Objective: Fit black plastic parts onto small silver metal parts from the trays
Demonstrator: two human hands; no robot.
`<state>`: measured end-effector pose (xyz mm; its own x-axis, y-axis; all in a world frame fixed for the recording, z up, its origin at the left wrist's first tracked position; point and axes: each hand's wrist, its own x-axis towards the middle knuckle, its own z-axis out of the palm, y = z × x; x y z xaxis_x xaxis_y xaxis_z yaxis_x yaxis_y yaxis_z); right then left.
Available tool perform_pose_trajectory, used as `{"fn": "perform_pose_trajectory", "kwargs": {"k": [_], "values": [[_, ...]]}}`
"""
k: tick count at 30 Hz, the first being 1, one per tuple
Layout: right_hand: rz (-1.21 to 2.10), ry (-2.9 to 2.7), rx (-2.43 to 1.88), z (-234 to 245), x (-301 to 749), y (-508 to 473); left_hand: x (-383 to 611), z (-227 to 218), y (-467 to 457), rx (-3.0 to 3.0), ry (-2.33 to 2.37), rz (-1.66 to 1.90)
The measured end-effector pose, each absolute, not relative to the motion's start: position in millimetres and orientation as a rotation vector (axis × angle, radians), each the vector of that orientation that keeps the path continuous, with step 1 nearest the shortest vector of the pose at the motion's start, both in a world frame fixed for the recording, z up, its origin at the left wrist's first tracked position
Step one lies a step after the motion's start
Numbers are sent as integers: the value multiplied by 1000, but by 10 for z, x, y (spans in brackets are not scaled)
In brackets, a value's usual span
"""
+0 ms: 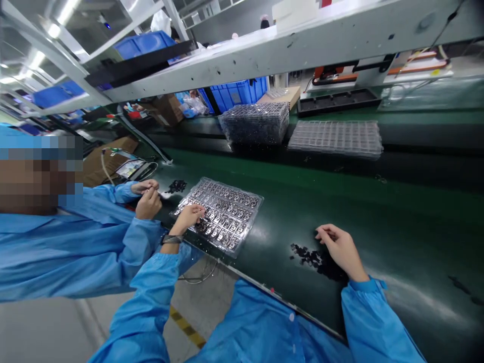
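Note:
A clear plastic tray (257,202) lies on the green work surface, its pockets filled with rows of small metallic electronic parts. My left hand (190,217) is over the tray's near left part, fingertips pinched together at the parts; what they hold, if anything, is too small to name. To the right, my right hand (340,249) hovers beside a loose pile of small black pieces (310,257). Its thumb and fingers are closed, with a dark speck at the tips that I cannot make out. Part of the pile is hidden under this hand.
At my left a co-worker in blue sleeves (113,242) has both hands (148,199) together near another pile of black pieces (176,186). Stacked clear trays (255,123), a further clear tray (336,137) and a black tray (338,102) stand behind, below a shelf beam (242,58).

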<state>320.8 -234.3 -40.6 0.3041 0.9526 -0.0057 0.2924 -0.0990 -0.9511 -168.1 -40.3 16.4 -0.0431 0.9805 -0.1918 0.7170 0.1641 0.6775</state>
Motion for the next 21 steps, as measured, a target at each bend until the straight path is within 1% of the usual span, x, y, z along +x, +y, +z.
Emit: {"fn": "perform_pose_trajectory", "kwargs": {"k": [7, 15, 18, 21], "values": [[853, -1179, -1622, -383, 3208, -2339, -1695, 46, -330, 1710, 1899, 514], [844, -1233, -1642, -449, 3228, -2334, -1689, 100, -335, 1795, 1979, 496], [848, -1433, -1661, -396, 3211, -2342, -1606, 189, -250, 1865, 1944, 515], [824, -1764, -1692, -299, 3156, -2369, -1300, 299, -66, 1995, 1786, 561]]}}
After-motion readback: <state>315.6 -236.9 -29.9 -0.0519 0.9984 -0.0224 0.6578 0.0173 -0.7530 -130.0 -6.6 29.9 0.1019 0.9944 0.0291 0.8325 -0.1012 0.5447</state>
